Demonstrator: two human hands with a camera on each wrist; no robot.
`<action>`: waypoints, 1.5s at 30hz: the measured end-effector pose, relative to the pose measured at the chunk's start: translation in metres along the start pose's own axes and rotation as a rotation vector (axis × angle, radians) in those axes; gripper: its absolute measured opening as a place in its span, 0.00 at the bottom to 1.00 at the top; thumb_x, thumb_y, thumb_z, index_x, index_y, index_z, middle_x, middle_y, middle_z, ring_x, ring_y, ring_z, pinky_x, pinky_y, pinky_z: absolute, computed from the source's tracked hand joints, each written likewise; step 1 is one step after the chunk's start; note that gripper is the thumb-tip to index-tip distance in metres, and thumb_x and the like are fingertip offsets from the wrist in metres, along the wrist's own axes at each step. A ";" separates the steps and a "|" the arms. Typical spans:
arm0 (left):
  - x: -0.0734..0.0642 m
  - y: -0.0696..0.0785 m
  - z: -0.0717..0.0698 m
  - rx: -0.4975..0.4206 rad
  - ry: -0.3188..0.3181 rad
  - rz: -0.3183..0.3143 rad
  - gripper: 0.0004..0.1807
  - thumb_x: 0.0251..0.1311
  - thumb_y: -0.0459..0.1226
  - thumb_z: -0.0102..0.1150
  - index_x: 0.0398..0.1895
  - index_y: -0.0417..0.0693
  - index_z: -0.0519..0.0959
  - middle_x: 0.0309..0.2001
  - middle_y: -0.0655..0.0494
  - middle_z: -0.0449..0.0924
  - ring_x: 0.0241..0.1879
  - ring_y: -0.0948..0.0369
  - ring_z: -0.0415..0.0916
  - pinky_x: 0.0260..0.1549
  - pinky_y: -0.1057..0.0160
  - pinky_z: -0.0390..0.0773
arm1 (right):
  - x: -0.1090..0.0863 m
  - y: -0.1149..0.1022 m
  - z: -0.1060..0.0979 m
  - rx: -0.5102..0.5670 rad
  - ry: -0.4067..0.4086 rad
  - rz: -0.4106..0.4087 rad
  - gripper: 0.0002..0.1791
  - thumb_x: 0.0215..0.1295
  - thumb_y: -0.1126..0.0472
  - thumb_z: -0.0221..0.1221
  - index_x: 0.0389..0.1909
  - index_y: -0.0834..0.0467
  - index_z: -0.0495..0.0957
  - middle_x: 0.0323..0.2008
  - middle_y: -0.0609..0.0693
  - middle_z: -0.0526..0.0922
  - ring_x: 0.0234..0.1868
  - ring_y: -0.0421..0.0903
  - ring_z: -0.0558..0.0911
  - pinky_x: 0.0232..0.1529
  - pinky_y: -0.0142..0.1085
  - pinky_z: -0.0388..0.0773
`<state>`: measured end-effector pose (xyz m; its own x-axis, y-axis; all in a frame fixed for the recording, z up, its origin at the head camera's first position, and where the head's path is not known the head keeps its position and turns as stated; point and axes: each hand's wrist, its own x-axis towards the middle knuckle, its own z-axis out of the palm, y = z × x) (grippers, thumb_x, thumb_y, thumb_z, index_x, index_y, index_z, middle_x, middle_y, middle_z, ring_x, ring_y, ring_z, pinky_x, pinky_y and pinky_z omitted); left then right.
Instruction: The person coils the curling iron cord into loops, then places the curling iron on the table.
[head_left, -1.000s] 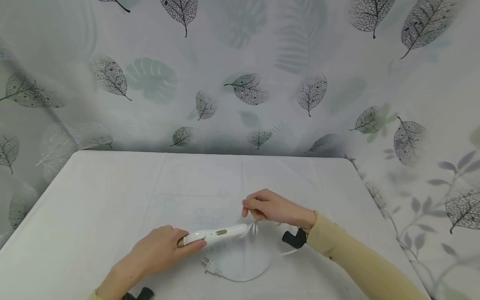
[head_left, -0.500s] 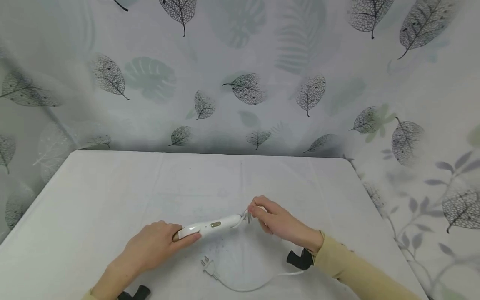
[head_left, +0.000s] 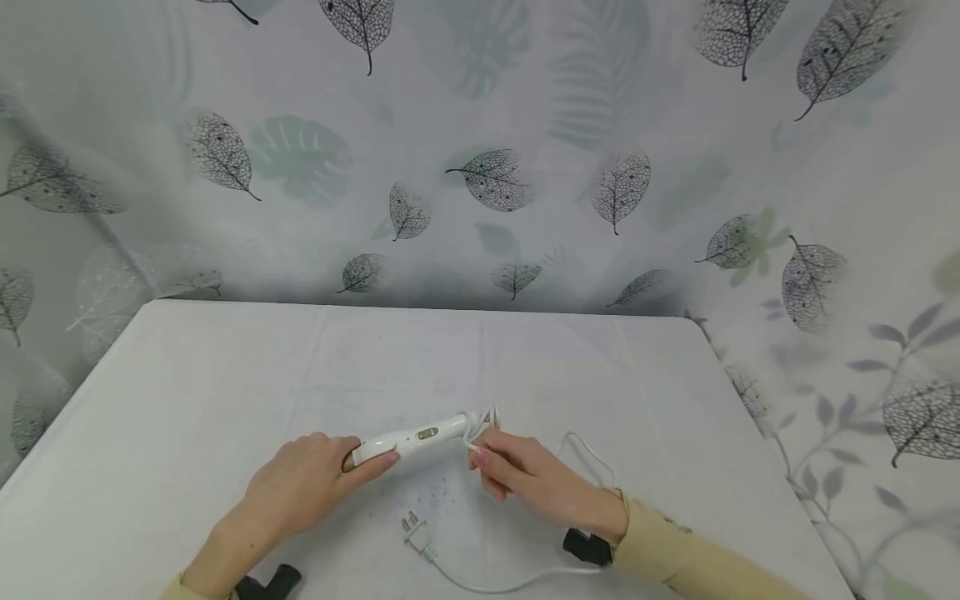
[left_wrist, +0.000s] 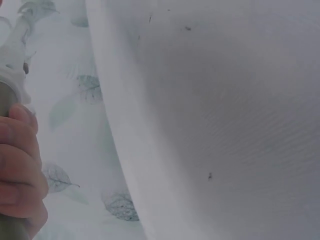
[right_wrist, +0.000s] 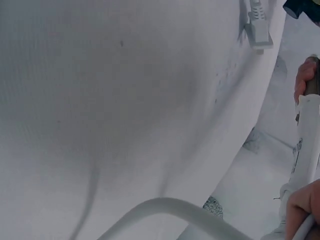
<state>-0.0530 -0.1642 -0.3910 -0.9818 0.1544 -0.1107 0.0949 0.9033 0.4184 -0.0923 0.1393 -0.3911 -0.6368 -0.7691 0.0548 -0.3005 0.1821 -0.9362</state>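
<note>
My left hand point(head_left: 303, 483) grips a white curling iron point(head_left: 408, 438) by its gold-brown barrel point(left_wrist: 6, 97), with the fingers wrapped round it in the left wrist view. The iron's handle slants up to the right, above the table. My right hand point(head_left: 536, 475) pinches the white power cord point(head_left: 480, 423) at the handle's tail end, where several loops gather. In the right wrist view, a stretch of cord point(right_wrist: 165, 205) arches in front of the camera, and the fingers point(right_wrist: 302, 205) sit at the handle's end. The two-pin plug point(head_left: 420, 536) lies on the table between the hands.
A white cloth covers the table point(head_left: 247, 375), whose far edge meets a leaf-patterned curtain point(head_left: 450, 108). Black wrist-camera mounts point(head_left: 588, 546) show under both wrists. The cord's free part trails from the plug towards the right wrist.
My right hand has come down and towards me, wrapping cord at the handle's end. The handle's tail has tilted slightly upward. The plug stays on the table while its trailing cord shifts.
</note>
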 end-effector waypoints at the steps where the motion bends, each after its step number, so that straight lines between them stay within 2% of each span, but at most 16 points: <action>1: 0.000 0.000 -0.001 0.003 0.004 0.000 0.33 0.62 0.72 0.44 0.16 0.58 0.67 0.14 0.64 0.58 0.15 0.67 0.56 0.17 0.67 0.57 | 0.000 0.001 0.002 -0.012 -0.009 -0.015 0.10 0.81 0.61 0.43 0.40 0.58 0.73 0.20 0.52 0.68 0.23 0.36 0.65 0.31 0.28 0.65; 5: -0.002 -0.001 -0.006 0.019 0.023 0.001 0.32 0.63 0.71 0.45 0.17 0.57 0.66 0.14 0.63 0.58 0.15 0.66 0.56 0.16 0.66 0.57 | -0.003 0.003 0.004 -0.066 -0.044 -0.023 0.12 0.81 0.60 0.42 0.48 0.56 0.75 0.20 0.49 0.69 0.23 0.32 0.65 0.34 0.26 0.67; 8: -0.002 -0.002 -0.009 0.028 0.044 0.017 0.32 0.64 0.70 0.46 0.17 0.57 0.65 0.14 0.64 0.57 0.14 0.67 0.55 0.16 0.66 0.56 | -0.004 0.005 0.003 -0.071 -0.093 -0.031 0.14 0.82 0.60 0.41 0.53 0.56 0.75 0.21 0.51 0.70 0.25 0.33 0.67 0.36 0.26 0.68; 10: -0.002 -0.003 -0.011 0.033 0.058 0.030 0.31 0.64 0.69 0.47 0.17 0.57 0.65 0.13 0.65 0.56 0.14 0.68 0.55 0.17 0.67 0.56 | -0.005 0.006 0.003 -0.062 -0.120 -0.035 0.13 0.81 0.61 0.42 0.53 0.57 0.75 0.23 0.52 0.71 0.26 0.35 0.67 0.35 0.26 0.68; 12: -0.002 -0.004 -0.013 0.033 0.076 0.043 0.31 0.64 0.68 0.48 0.16 0.57 0.65 0.13 0.66 0.55 0.14 0.68 0.55 0.17 0.68 0.56 | -0.005 0.009 0.002 -0.056 -0.138 -0.034 0.12 0.81 0.62 0.43 0.48 0.58 0.76 0.27 0.54 0.74 0.28 0.36 0.67 0.36 0.27 0.68; 15: -0.002 -0.005 -0.015 0.040 0.102 0.061 0.31 0.65 0.67 0.50 0.16 0.57 0.64 0.13 0.66 0.53 0.14 0.69 0.53 0.17 0.68 0.56 | -0.004 0.014 0.002 -0.060 -0.143 -0.023 0.12 0.79 0.64 0.44 0.47 0.59 0.77 0.30 0.54 0.75 0.30 0.35 0.67 0.36 0.27 0.68; 21: -0.003 -0.006 -0.017 0.041 0.110 0.080 0.30 0.65 0.66 0.51 0.16 0.57 0.63 0.13 0.67 0.52 0.14 0.70 0.51 0.17 0.68 0.54 | 0.000 0.030 -0.003 -0.082 -0.157 -0.018 0.15 0.76 0.70 0.46 0.56 0.64 0.78 0.30 0.56 0.77 0.32 0.42 0.72 0.39 0.27 0.71; 23: -0.004 -0.006 -0.016 0.040 0.107 0.085 0.30 0.65 0.66 0.51 0.16 0.58 0.63 0.13 0.67 0.52 0.14 0.70 0.51 0.17 0.69 0.54 | 0.001 0.034 -0.006 -0.085 -0.165 0.008 0.17 0.76 0.71 0.46 0.58 0.66 0.78 0.31 0.59 0.79 0.32 0.47 0.73 0.40 0.27 0.70; 25: -0.005 -0.006 -0.016 0.042 0.100 0.094 0.29 0.65 0.66 0.51 0.16 0.58 0.63 0.13 0.67 0.53 0.14 0.71 0.52 0.17 0.69 0.54 | 0.003 0.038 -0.009 -0.088 -0.172 0.043 0.18 0.76 0.71 0.46 0.59 0.67 0.77 0.32 0.60 0.80 0.32 0.45 0.74 0.41 0.27 0.71; 29: -0.006 -0.006 -0.015 0.039 0.074 0.109 0.29 0.65 0.66 0.51 0.17 0.58 0.64 0.14 0.67 0.54 0.15 0.71 0.52 0.18 0.70 0.55 | 0.010 0.044 -0.013 -0.139 -0.183 0.120 0.15 0.78 0.66 0.47 0.55 0.64 0.80 0.25 0.52 0.77 0.27 0.39 0.72 0.39 0.27 0.70; 32: -0.006 -0.005 -0.013 0.027 0.056 0.118 0.29 0.65 0.66 0.50 0.17 0.59 0.64 0.14 0.68 0.54 0.15 0.71 0.51 0.18 0.70 0.55 | 0.015 0.047 -0.016 -0.194 -0.177 0.159 0.13 0.78 0.60 0.49 0.46 0.61 0.81 0.21 0.44 0.73 0.24 0.33 0.70 0.35 0.27 0.70; 36: -0.007 -0.005 -0.011 0.014 0.035 0.130 0.29 0.65 0.66 0.50 0.16 0.59 0.64 0.14 0.69 0.53 0.15 0.72 0.50 0.18 0.70 0.55 | 0.017 0.048 -0.019 -0.232 -0.136 0.215 0.15 0.78 0.57 0.50 0.33 0.62 0.78 0.16 0.41 0.70 0.20 0.33 0.67 0.30 0.27 0.67; 38: -0.007 -0.005 -0.010 0.011 0.025 0.129 0.29 0.64 0.67 0.50 0.16 0.60 0.64 0.13 0.69 0.54 0.15 0.72 0.50 0.18 0.70 0.54 | 0.017 0.048 -0.021 -0.246 -0.113 0.236 0.17 0.77 0.55 0.52 0.32 0.62 0.77 0.15 0.40 0.67 0.18 0.33 0.66 0.29 0.27 0.65; 41: -0.007 -0.004 -0.009 0.002 0.006 0.117 0.30 0.64 0.68 0.49 0.16 0.60 0.65 0.13 0.69 0.54 0.16 0.72 0.51 0.18 0.70 0.55 | 0.019 0.050 -0.025 -0.282 -0.068 0.247 0.14 0.75 0.54 0.55 0.33 0.60 0.79 0.14 0.40 0.66 0.17 0.34 0.66 0.28 0.28 0.65; 45: -0.006 -0.004 -0.007 -0.018 -0.030 0.115 0.29 0.63 0.69 0.48 0.16 0.60 0.66 0.13 0.69 0.54 0.16 0.72 0.51 0.18 0.70 0.55 | 0.024 0.055 -0.032 -0.376 -0.020 0.199 0.07 0.71 0.63 0.58 0.32 0.55 0.80 0.14 0.39 0.67 0.18 0.34 0.66 0.27 0.28 0.65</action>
<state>-0.0485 -0.1713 -0.3859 -0.9591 0.2691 -0.0874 0.2039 0.8716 0.4458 -0.1469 0.1502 -0.4307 -0.6961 -0.7070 -0.1245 -0.4134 0.5366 -0.7356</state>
